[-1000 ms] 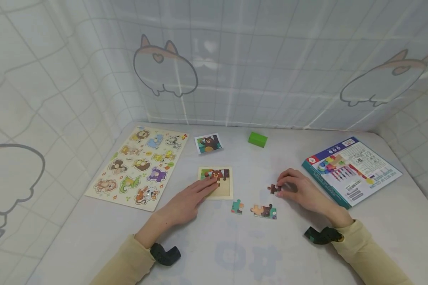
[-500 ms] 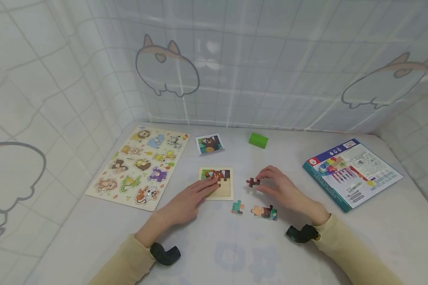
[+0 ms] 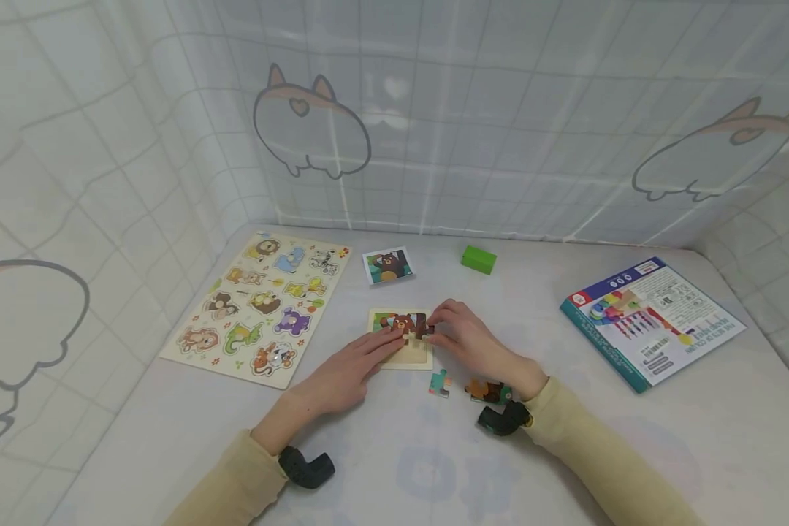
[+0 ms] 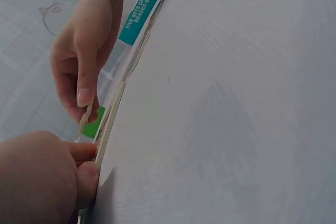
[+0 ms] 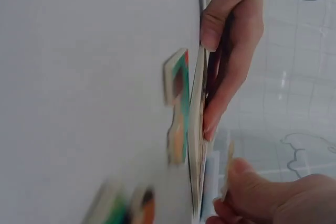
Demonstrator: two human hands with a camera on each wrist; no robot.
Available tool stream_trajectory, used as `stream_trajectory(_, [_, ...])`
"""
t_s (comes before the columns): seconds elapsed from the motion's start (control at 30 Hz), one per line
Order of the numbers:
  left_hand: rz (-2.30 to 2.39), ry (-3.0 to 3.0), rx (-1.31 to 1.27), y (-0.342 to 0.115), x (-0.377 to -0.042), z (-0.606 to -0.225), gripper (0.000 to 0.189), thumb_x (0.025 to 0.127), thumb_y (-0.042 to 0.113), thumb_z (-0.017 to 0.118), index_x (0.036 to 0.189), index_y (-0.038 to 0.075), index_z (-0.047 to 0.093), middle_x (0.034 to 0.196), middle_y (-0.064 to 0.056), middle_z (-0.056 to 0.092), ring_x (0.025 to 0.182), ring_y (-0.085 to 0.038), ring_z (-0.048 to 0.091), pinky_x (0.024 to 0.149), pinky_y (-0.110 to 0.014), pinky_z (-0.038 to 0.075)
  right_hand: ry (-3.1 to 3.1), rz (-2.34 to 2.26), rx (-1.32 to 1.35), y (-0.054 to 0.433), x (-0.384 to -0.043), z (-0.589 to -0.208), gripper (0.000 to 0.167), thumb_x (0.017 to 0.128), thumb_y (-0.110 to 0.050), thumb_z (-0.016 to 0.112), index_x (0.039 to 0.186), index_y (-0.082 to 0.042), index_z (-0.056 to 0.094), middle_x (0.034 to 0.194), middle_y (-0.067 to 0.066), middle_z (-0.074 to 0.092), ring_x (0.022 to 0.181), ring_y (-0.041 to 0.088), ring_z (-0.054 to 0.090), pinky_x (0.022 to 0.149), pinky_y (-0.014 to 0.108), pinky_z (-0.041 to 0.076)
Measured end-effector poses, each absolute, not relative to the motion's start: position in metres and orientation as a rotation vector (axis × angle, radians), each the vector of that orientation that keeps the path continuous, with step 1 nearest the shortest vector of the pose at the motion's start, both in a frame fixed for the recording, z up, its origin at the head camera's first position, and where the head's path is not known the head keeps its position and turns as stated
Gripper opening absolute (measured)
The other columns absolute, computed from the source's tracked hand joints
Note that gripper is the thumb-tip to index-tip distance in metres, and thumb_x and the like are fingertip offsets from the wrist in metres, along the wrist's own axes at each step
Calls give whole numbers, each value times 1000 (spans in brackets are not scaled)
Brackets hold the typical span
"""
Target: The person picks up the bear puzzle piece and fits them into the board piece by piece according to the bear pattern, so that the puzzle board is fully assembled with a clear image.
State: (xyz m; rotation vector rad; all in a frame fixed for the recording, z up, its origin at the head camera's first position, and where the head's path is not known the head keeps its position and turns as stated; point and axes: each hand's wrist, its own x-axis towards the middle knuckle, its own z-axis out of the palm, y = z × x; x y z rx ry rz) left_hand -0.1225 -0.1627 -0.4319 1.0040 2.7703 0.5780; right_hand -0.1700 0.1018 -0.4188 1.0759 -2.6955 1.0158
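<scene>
My left hand [image 3: 342, 372] lies with straight fingers on a small wooden puzzle tray [image 3: 416, 357], its thumb at the near edge. Bear picture pieces [image 3: 403, 324] fill the tray's upper part; bare wood shows lower down. My right hand [image 3: 470, 343] pinches a dark brown jigsaw piece [image 4: 87, 116] between thumb and fingers, over the tray's right side. In the right wrist view the pinched piece [image 5: 229, 171] is tilted on edge, apart from the tray. A teal jigsaw piece [image 3: 439, 383] and a joined bear section [image 3: 489, 391] lie near the tray on the white cloth.
Behind the tray lies a bear picture card [image 3: 387, 267], with a green block [image 3: 478, 259] to its right. An animal puzzle board [image 3: 239, 310] lies at left. At right is a flat printed box [image 3: 654, 321]. Grid-patterned curtains surround the table.
My right hand has carried the dark brown jigsaw piece leftward from beside the box to the tray's right side. The left hand stays in place on the tray.
</scene>
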Motion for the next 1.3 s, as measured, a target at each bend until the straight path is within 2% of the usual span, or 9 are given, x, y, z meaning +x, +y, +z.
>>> stream_trajectory(0.37, [571,2768,984,-164,-122,-432,55,103,6,47,156,16,36,164,-1,29,151,-27,26,123,-45,28,-2748,1045,1035,92,-174,-429,18,94,-13,70,108,0,68,111,9,61,107,25,56,93,42,52])
stream_trajectory(0.6, [598,2775,1017,-164,-123,-431,50,106,20,49,154,14,39,163,-4,32,151,-27,27,123,-46,29,-2735,976,1053,91,-174,-433,18,95,-17,70,106,-3,69,110,7,60,102,22,53,87,38,52])
stream_trajectory(0.83, [617,2759,930,-164,-123,-431,52,107,27,46,157,20,33,164,-2,29,152,-22,25,124,-43,28,-2731,918,1053,90,-173,-434,18,94,-17,70,106,-4,69,111,8,60,101,22,52,86,37,51])
stream_trajectory(1.07, [618,2768,932,-163,-124,-432,53,107,29,45,158,20,31,163,-2,31,152,-21,25,123,-43,29,-2724,911,1029,90,-172,-434,20,93,-19,73,107,-5,70,110,7,60,99,21,52,83,35,51])
stream_trajectory(1.3, [551,2811,1019,-159,-123,-432,53,107,27,47,157,15,34,163,-5,31,150,-28,30,121,-48,31,-2694,938,1030,92,-173,-436,21,91,-19,76,107,-7,72,110,6,60,99,20,52,82,35,52])
